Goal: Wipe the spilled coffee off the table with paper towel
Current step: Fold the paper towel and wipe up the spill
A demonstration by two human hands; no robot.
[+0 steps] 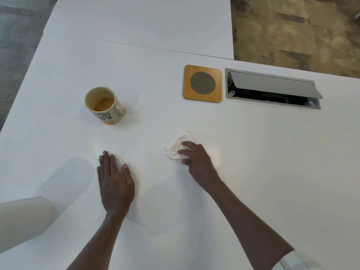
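A folded white paper towel [176, 148], stained light brown, lies on the white table [253, 172] near its middle. My right hand [196, 158] holds the towel against the table, fingers curled over its right part and the thumb at its near edge. A faint wet sheen [215, 155] shows on the table just right of that hand. My left hand [115, 182] rests flat on the table to the left, fingers straight, holding nothing. A cream mug [103, 106] with a little brown coffee in it stands upright at the back left.
A square wooden coaster [202, 83] with a round mesh centre lies at the back, beside an open grey cable hatch [272, 88] set into the table. A pale rounded object [23, 221] sits at the near left edge. Carpet floor lies beyond the table.
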